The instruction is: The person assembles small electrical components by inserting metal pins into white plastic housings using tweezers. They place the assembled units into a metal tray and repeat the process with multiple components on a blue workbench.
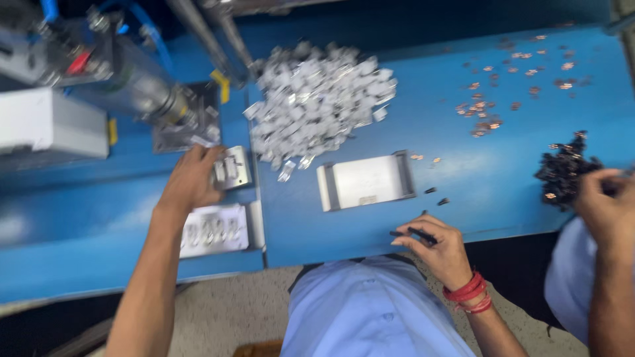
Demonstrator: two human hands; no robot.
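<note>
My left hand [193,177] reaches out to a small metal fixture block [233,168] beneath a press cylinder [142,89]; its fingers touch the block's left side. Resting at the blue table's front edge, my right hand [438,248] pinches a thin dark pin-like part [413,233]. Red threads circle that wrist. A flat metal plate with dark end rails [366,182] lies between my hands. Behind it spreads a heap of small silvery metal parts [319,99].
A slotted white jig plate [213,229] sits near my left forearm. Small copper pieces [486,109] are scattered at back right. Another person's hand [605,201] works at a pile of small black parts [563,170] on the right. The blue table [503,192] drops off in front.
</note>
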